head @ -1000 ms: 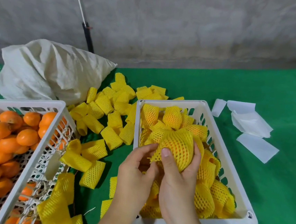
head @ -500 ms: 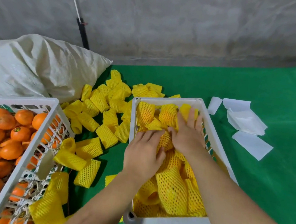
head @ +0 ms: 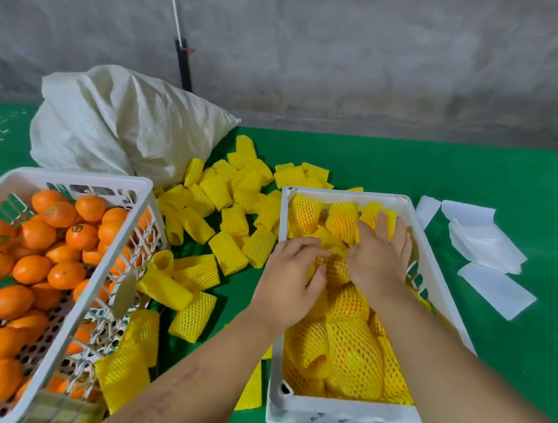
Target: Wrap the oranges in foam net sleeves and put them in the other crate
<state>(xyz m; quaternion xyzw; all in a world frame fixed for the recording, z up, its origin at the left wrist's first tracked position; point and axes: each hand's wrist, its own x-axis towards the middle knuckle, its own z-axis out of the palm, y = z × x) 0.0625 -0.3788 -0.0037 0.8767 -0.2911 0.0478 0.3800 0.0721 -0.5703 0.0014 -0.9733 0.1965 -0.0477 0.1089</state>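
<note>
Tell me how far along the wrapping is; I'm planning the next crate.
Done: the right crate holds many wrapped oranges. In hand: the left hand and right hand press one down among them. Left: the left crate is full of bare oranges, with empty sleeves between.

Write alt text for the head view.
Both hands, left hand and right hand, press on sleeved oranges in the right white crate. Bare oranges fill the left crate; empty yellow sleeves lie between.
</note>
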